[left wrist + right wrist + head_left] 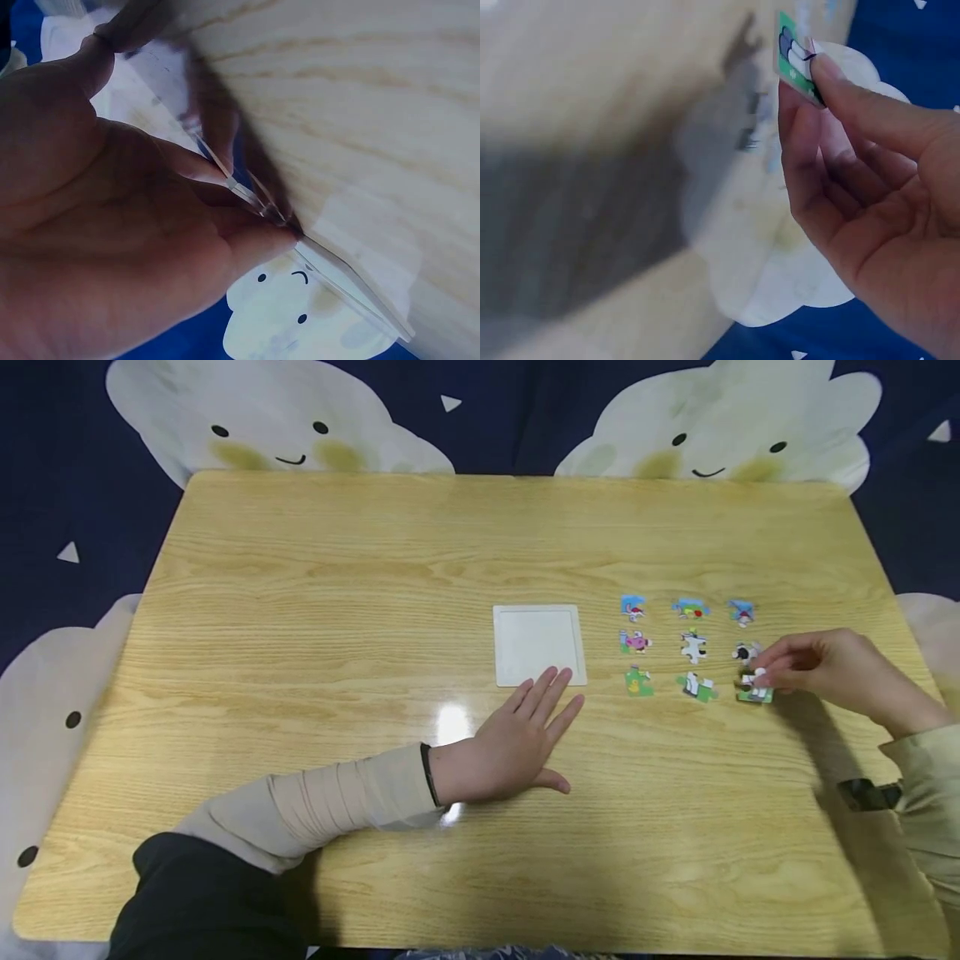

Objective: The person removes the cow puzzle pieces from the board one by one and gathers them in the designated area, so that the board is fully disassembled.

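Between thumb and fingers, my right hand (832, 672) pinches a jigsaw puzzle piece (753, 687) at the lower right of the piece layout. The right wrist view shows this puzzle piece (795, 60) with green and white printing, held raised over the table. My left hand (517, 743) lies with fingers spread, its fingertips over the near edge of a square white puzzle tray (536, 643). In the left wrist view, fingertips of the left hand (150, 217) are right at the tray's rim (352, 281). The tray has nothing in it.
Right of the tray, loose puzzle pieces lie in rows, among them a pink-pig piece (636, 642), a green duck piece (639, 681) and a mostly white piece (693, 647). They rest on a wooden table (300, 610). Dark blue cloth with clouds (502, 410) surrounds the table.
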### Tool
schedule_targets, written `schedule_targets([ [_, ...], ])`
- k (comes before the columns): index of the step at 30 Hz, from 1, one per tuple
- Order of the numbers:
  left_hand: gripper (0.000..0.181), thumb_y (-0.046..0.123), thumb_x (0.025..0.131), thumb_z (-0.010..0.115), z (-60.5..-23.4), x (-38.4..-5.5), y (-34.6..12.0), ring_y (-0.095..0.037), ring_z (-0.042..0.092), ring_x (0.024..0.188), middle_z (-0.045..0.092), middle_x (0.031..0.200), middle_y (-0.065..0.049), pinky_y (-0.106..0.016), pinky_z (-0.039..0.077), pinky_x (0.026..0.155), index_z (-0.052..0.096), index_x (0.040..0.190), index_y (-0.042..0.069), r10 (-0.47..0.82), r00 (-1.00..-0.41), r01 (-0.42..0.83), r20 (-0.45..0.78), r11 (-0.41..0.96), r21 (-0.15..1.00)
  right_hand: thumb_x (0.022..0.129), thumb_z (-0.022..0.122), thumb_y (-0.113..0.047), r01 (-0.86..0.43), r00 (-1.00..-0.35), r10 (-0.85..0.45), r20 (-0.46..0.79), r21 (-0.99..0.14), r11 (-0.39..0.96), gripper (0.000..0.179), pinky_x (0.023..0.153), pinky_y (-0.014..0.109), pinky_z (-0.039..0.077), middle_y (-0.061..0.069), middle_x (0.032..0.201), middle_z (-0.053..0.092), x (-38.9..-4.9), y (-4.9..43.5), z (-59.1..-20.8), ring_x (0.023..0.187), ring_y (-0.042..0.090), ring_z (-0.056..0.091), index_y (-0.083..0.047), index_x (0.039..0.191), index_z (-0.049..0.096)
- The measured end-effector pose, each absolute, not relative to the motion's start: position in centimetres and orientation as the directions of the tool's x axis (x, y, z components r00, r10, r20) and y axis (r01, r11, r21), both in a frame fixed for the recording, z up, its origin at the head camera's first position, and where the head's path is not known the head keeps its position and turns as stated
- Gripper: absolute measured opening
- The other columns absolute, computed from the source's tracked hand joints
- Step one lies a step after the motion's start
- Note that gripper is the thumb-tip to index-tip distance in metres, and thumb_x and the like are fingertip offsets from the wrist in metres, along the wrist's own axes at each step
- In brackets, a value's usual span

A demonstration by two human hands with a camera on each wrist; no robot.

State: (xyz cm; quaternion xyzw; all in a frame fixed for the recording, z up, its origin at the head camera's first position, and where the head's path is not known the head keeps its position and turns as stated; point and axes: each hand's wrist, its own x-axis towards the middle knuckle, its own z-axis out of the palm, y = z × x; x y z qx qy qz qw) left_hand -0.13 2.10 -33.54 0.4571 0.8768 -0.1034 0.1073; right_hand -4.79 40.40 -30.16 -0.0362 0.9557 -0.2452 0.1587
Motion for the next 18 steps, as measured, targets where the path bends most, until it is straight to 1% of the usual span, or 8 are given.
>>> schedule_targets([
  [2, 0.102, 0.077, 0.088, 0.031, -33.5, -0.2, 2.0, -0.036, 0.004, 0.148, 0.002, 0.16, -0.027, -0.041, 0.018, 0.117, 0.012, 0.158, 0.006, 0.78, -0.562, 0.822, -0.275, 0.565, -0.077, 0.087, 0.073, -0.001, -0.038, -0.954, -0.174, -0.245, -0.477, 0.878, 0.013, 0.056, 0.019, 0.049, 0.002, 0.076, 0.07, -4.5, 40.6, -30.9, 0.063, 0.005, 0.063, 0.0, 0.099, 0.073],
  [5, 0.101, 0.077, 0.088, 0.032, -33.7, -0.2, 2.0, -0.036, 0.005, 0.148, 0.003, 0.16, -0.027, -0.041, 0.018, 0.117, 0.013, 0.157, 0.006, 0.784, -0.562, 0.822, -0.266, 0.564, -0.076, 0.083, 0.077, -0.001, -0.137, -0.963, -0.22, -0.153, -0.426, 0.894, 0.012, 0.055, 0.014, 0.044, -0.001, 0.073, 0.067, -4.1, 40.6, -31.8, 0.062, -0.002, 0.058, -0.003, 0.094, 0.074],
  [7, 0.101, 0.077, 0.088, 0.033, -33.8, -0.2, 2.0, -0.036, 0.007, 0.148, 0.004, 0.16, -0.027, -0.041, 0.019, 0.117, 0.014, 0.157, 0.006, 0.786, -0.564, 0.822, -0.255, 0.565, -0.074, 0.082, 0.078, -0.002, -0.168, -0.964, -0.235, -0.127, -0.399, 0.902, 0.012, 0.055, 0.012, 0.041, -0.001, 0.074, 0.066, -4.0, 40.5, -32.1, 0.062, -0.004, 0.055, -0.004, 0.093, 0.074],
  [11, 0.101, 0.077, 0.088, 0.033, -33.9, -0.3, 2.1, -0.036, 0.006, 0.148, 0.003, 0.16, -0.027, -0.041, 0.018, 0.117, 0.013, 0.157, 0.006, 0.782, -0.565, 0.821, -0.264, 0.566, -0.081, 0.081, 0.079, -0.002, -0.169, -0.968, -0.225, -0.11, -0.376, 0.911, 0.012, 0.054, 0.011, 0.04, -0.001, 0.073, 0.066, -3.9, 40.3, -32.3, 0.061, -0.005, 0.054, -0.003, 0.091, 0.073],
  [16, 0.101, 0.076, 0.088, 0.035, -33.9, -0.2, 2.0, -0.037, 0.003, 0.148, 0.001, 0.16, -0.027, -0.041, 0.017, 0.118, 0.012, 0.158, 0.006, 0.781, -0.565, 0.816, -0.264, 0.576, -0.044, 0.081, 0.079, -0.003, -0.168, -0.969, -0.223, -0.107, -0.377, 0.911, 0.011, 0.055, 0.01, 0.04, -0.001, 0.073, 0.066, -3.9, 40.3, -32.2, 0.062, -0.006, 0.053, -0.004, 0.092, 0.074],
  [18, 0.102, 0.076, 0.088, 0.036, -33.9, -0.1, 1.9, -0.037, 0.001, 0.148, -0.002, 0.16, -0.027, -0.041, 0.015, 0.118, 0.011, 0.157, 0.006, 0.786, -0.567, 0.812, -0.247, 0.583, -0.008, 0.083, 0.077, -0.004, -0.151, -0.975, -0.202, -0.094, -0.388, 0.909, 0.011, 0.054, 0.01, 0.04, 0.006, 0.077, 0.069, -3.9, 40.5, -31.7, 0.064, -0.011, 0.052, -0.003, 0.094, 0.074],
])
